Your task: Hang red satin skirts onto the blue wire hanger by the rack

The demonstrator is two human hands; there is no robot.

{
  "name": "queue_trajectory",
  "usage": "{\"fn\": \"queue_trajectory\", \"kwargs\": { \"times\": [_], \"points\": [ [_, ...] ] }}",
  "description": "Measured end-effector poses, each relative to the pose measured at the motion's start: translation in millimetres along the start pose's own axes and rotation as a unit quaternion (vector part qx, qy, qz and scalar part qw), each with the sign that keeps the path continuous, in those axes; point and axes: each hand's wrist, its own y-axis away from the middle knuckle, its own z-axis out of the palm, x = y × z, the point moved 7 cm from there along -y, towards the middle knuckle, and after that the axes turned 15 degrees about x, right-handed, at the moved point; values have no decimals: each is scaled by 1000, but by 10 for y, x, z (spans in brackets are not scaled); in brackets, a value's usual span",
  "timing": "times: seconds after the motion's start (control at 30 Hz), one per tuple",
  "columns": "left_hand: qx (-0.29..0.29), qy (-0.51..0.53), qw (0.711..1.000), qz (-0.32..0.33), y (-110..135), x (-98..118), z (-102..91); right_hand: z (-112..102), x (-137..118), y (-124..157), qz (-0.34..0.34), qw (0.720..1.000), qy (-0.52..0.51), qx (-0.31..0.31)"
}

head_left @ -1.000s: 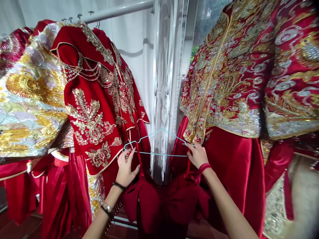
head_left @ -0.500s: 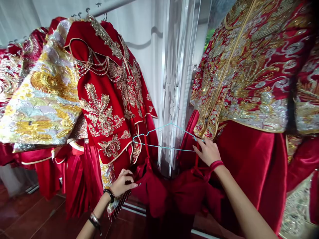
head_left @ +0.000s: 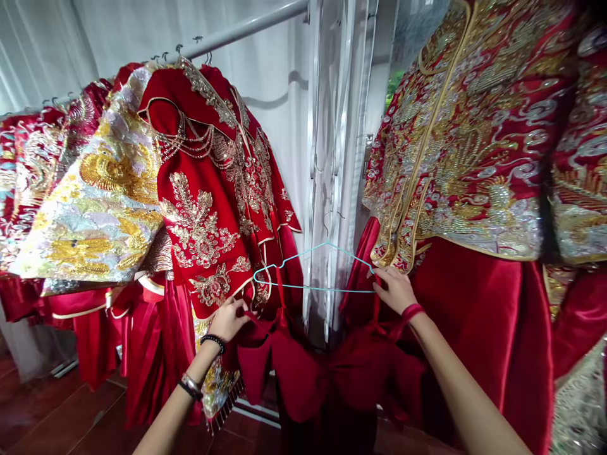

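A dark red dress hangs by thin straps from a light blue wire hanger in the middle of the view. My right hand is closed around the hanger's right end, by the right strap. Between the fingers of my left hand is the dress's left shoulder band, pulled up and out to the side. Just behind that hand hangs a red jacket with gold embroidery and bead chains.
White metal posts rise behind the hanger, joined to a rail of embroidered garments on the left. A gold and red embroidered jacket over a red satin skirt is close on the right. Tiled floor shows below.
My left hand has risen and closed on the dress's shoulder band, lifting it. My right hand stays at the hanger's end. The view has tilted up slightly.
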Motion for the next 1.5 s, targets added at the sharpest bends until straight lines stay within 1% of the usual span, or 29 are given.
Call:
{"fn": "queue_trajectory", "kwargs": {
  "times": [0.07,0.13,0.2,0.3,0.37,0.4,0.47,0.53,0.57,0.67,0.73,0.83,0.87,0.9,0.93,1.0,1.03,1.07,1.1,1.13,1.17,1.2,1.27,1.3,1.33,1.4,1.47,1.5],
  "points": [
    [28,41,997,-61,-101,-1,-10,15,3,-30,24,1000,-17,-10],
    [40,109,985,-129,-188,2,9,17,-3,-61,41,998,-34,-19],
    [68,143,971,-177,-270,11,-2,11,-17,-86,47,997,-55,-24],
    [134,132,962,-198,-373,56,-90,10,-27,-101,48,995,-83,-31],
    [160,130,959,-196,-413,126,-150,14,-25,-101,53,994,-93,-33],
    [169,133,959,-186,-429,180,-182,17,-29,-99,55,993,-97,-34],
    [188,139,961,-145,-462,333,-263,32,-55,-95,55,992,-105,-42],
    [196,146,966,-79,-507,534,-340,53,-96,-87,54,991,-112,-54],
    [191,144,970,-45,-534,639,-363,63,-117,-83,54,990,-114,-60],
    [136,107,983,54,-637,921,-345,74,-160,-73,61,990,-112,-65],
    [85,71,988,107,-707,1043,-283,59,-159,-74,70,991,-100,-62],
    [2,22,987,160,-768,1126,-171,30,-145,-95,83,987,-113,-80],
    [-17,-4,985,170,-771,1138,-149,25,-143,-107,88,982,-135,-95],
    [-25,-39,984,174,-766,1150,-144,24,-143,-121,95,975,-163,-115],
    [-14,-82,982,172,-754,1171,-166,27,-143,-134,104,966,-193,-137],
    [57,-166,970,170,-688,1302,-272,39,-144,-160,123,945,-246,-177],
    [108,-187,960,178,-621,1433,-332,46,-141,-173,133,937,-263,-190],
    [154,-182,950,201,-523,1616,-365,53,-136,-184,142,931,-272,-197],
    [168,-151,943,244,-399,1838,-332,59,-128,-194,151,929,-275,-198],
    [158,-107,938,290,-263,2075,-246,65,-121,-201,157,929,-274,-194],
    [135,-62,935,323,-130,2303,-129,69,-118,-205,162,930,-271,-188],
    [100,-25,933,345,-10,2516,21,71,-118,-204,165,932,-266,-182],
    [29,27,930,366,182,2890,342,69,-120,-193,168,937,-251,-174],
    [13,41,928,369,243,3043,473,63,-121,-185,165,941,-241,-173],
    [-8,49,925,377,290,3173,597,53,-121,-177,159,945,-225,-176],
    [-51,64,919,386,324,3348,777,17,-116,-167,131,957,-180,-185],
    [-98,94,916,377,284,3416,862,-39,-110,-167,91,969,-135,-185],
    [-118,115,919,358,232,3418,874,-70,-105,-165,78,973,-119,-181]
  ]
}}
